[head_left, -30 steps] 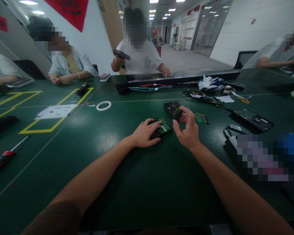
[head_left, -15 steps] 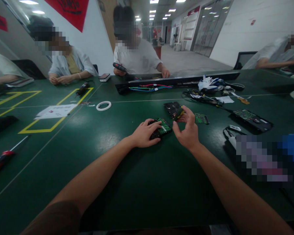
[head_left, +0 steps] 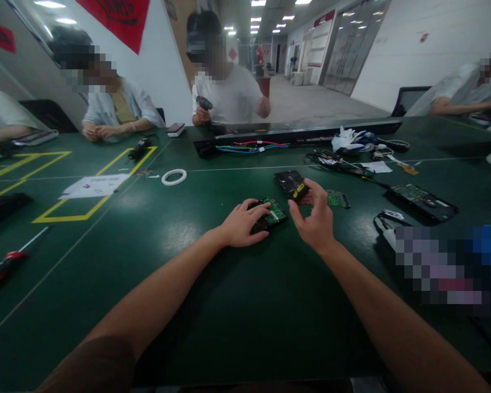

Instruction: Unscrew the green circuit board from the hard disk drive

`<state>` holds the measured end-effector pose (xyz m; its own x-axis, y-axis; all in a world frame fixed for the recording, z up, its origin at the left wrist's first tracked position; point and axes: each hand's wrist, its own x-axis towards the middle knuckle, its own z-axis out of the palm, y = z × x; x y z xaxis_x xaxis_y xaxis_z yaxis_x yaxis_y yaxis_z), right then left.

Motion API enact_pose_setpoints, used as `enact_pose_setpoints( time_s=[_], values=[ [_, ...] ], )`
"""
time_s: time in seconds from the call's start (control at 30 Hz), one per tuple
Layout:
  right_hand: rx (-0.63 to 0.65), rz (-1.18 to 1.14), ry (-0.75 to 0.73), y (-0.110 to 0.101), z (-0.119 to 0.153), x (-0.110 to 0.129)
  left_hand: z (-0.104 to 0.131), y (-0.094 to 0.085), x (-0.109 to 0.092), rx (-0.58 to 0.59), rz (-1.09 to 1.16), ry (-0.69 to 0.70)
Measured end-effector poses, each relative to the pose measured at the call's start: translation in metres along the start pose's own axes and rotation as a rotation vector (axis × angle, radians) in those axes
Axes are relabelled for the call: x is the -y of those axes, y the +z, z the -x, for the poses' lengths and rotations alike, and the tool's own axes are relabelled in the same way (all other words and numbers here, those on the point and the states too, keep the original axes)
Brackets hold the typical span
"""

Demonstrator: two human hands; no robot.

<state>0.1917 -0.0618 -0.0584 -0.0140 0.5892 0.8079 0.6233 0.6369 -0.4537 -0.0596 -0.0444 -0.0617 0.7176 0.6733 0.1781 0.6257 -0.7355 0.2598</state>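
My left hand [head_left: 245, 222] rests with spread fingers on a hard drive with a green circuit board [head_left: 275, 212], which lies on the green table. Just right of it, my right hand [head_left: 314, 221] pinches a small black and yellow tool [head_left: 300, 190] between thumb and fingers. Behind that tool a second black hard drive [head_left: 287, 182] lies on the table, partly covered by it. A loose green circuit board [head_left: 337, 198] sits to the right of my right hand.
Another drive [head_left: 422, 202] and a bundle of cables [head_left: 335, 161] lie to the right. A white tape ring [head_left: 174, 177] and a screwdriver [head_left: 8, 262] are on the left. A long black panel [head_left: 311, 136] spans the far side, where people sit.
The tool in my right hand has turned, showing more of its yellow part. Across the table, a person has raised a power tool and lifted the other hand. My left hand has barely moved.
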Motion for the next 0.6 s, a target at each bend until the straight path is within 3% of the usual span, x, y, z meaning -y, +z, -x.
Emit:
enact_pose_setpoints(
  time_s=[0.6],
  values=[
    [-0.016, 0.043, -0.038, -0.0036, -0.0020, 0.0033, 0.0001, -0.0022, -0.0019, 0.000, 0.010, 0.002]
  ],
)
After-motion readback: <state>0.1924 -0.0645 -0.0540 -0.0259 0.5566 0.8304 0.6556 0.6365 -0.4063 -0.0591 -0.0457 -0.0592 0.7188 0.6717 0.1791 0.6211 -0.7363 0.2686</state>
